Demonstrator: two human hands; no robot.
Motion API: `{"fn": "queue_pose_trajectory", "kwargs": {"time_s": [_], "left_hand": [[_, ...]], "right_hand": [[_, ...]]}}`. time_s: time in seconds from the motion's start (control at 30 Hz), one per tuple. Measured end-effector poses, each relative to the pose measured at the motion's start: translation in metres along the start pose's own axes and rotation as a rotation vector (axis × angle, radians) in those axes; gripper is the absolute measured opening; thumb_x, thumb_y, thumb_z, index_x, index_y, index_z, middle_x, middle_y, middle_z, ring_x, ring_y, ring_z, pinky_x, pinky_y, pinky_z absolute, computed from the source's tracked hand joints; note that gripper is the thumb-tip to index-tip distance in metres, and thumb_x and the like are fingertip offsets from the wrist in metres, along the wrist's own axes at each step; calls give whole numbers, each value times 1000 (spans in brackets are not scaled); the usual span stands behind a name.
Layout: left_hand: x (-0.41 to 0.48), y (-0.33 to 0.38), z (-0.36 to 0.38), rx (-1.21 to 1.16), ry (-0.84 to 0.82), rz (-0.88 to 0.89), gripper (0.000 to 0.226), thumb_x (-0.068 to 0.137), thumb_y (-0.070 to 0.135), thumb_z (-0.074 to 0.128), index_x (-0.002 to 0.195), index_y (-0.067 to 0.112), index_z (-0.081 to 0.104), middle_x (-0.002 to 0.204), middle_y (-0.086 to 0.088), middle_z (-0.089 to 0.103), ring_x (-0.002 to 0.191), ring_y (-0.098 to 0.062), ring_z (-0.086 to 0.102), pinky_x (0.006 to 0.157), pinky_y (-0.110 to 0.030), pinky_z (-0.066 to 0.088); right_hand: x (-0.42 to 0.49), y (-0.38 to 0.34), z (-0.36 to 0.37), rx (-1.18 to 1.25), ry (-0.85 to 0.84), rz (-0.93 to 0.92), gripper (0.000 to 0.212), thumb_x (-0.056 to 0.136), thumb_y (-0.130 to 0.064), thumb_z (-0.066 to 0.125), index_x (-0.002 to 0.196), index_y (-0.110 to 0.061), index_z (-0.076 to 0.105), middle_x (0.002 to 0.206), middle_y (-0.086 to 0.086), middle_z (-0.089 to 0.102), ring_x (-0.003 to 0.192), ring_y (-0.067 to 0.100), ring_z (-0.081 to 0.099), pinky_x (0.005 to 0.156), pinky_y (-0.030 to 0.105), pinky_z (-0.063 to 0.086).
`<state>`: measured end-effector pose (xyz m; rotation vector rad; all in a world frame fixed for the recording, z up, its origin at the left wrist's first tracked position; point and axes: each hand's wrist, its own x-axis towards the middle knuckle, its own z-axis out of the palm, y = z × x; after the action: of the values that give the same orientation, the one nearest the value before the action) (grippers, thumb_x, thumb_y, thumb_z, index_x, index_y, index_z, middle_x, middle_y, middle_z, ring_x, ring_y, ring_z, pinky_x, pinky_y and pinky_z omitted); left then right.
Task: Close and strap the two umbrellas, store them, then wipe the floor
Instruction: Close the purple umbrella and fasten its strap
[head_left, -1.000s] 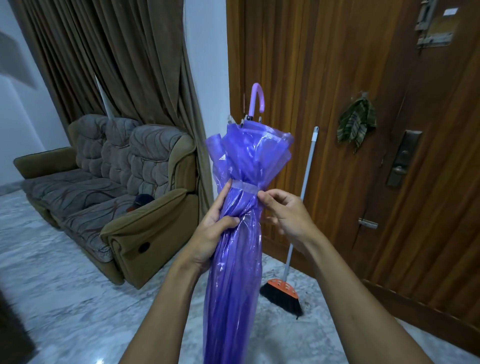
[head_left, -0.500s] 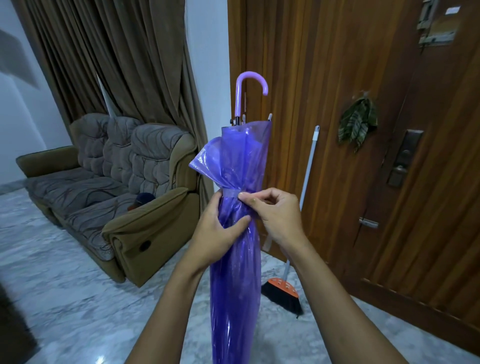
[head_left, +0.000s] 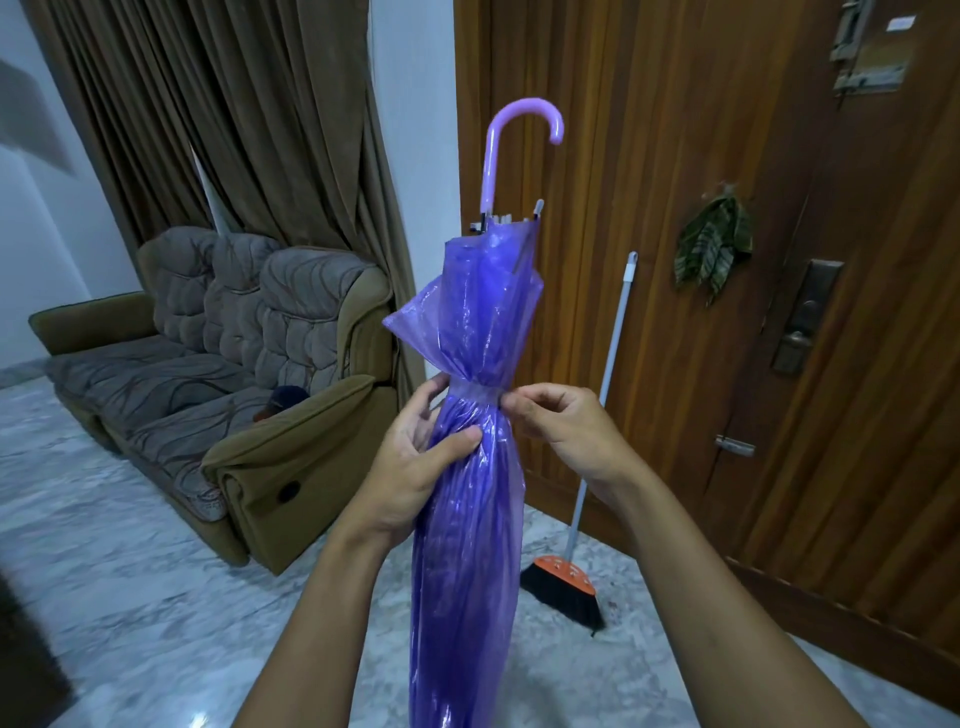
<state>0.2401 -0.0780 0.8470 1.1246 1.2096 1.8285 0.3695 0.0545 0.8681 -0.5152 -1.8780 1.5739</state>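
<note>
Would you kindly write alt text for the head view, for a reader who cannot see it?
A person holds a closed purple umbrella handle-up: the left hand grips its folded canopy while the right hand pinches the strap wound round it. Behind, a broom leans on a wooden door; a sofa and brown curtains are to the left.

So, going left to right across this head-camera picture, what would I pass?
Sofa → left hand → purple umbrella → right hand → hanging leaf bundle → door lock.
</note>
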Motion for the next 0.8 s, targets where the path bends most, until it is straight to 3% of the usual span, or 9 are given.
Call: {"fn": "queue_pose_trajectory", "kwargs": {"time_s": [0.13,0.27,0.4,0.53,0.67,0.73,0.8], "left_hand": [[0,-3,2,-65,-66,-55,67,79,9,70,141,12,46,121,-18,64,93,-21,66,86,-34,55],[3,-3,-2,116,1,-45,67,81,19,75,142,14,48,141,-19,51,120,-29,60,106,-46,45],[4,0,2,356,209,77,56,83,17,76,135,17,54,117,-5,70,105,-16,68,88,-29,55],[3,0,9,484,273,129,38,92,13,65,127,24,58,117,5,69,103,-3,66,88,-23,53],[-1,4,12,534,117,-8,74,90,22,68,152,28,29,139,14,49,111,13,55,88,-8,45],[-3,3,13,702,99,6,92,85,30,73,156,28,15,146,15,39,128,4,44,104,-17,40],[-3,1,14,730,181,58,89,86,28,73,156,23,19,145,11,45,128,1,46,107,-21,40]], "right_hand": [[-7,-1,5,286,-68,117,12,93,-15,65,94,-4,66,87,3,74,66,5,70,62,25,59],[-7,4,14,318,18,91,7,92,-12,66,88,-6,65,90,13,73,74,17,71,68,31,60],[-5,1,20,205,202,-24,21,89,-12,71,98,8,68,96,20,74,77,19,72,68,29,62],[-3,1,29,15,367,-122,14,85,-17,76,92,-6,76,86,4,77,79,11,73,73,29,61],[-4,3,38,-48,451,-154,6,84,-21,78,86,-15,78,80,-4,77,76,8,73,75,36,62],[-7,2,40,-88,454,-156,9,84,-25,78,86,-16,78,79,-7,76,73,5,71,71,32,61],[-8,0,41,-134,406,-161,12,85,-29,76,87,-17,77,77,-5,75,62,6,67,58,27,55]]}}
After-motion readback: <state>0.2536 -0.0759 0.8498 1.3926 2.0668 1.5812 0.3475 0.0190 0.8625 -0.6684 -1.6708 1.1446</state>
